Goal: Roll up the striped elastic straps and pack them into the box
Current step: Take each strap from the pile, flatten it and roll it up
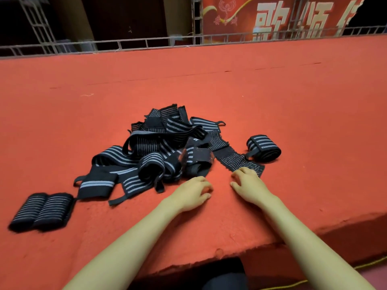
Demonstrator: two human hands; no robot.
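Observation:
A tangled pile of black straps with grey stripes (pixel 159 147) lies on the red carpeted platform (pixel 272 97). Two rolled straps (pixel 40 211) lie side by side at the left. Another rolled strap (pixel 263 147) sits to the right of the pile. One loose strap (pixel 234 158) runs out of the pile toward me. My right hand (pixel 249 186) touches its near end with curled fingers. My left hand (pixel 193 193) rests on the carpet just in front of the pile, fingers loosely curled, holding nothing. No box is in view.
The platform's front edge (pixel 272 245) runs diagonally at the lower right, with a yellow cord (pixel 343 271) on the floor below. A metal truss railing (pixel 146 43) and a red banner with white characters (pixel 282 17) stand at the back.

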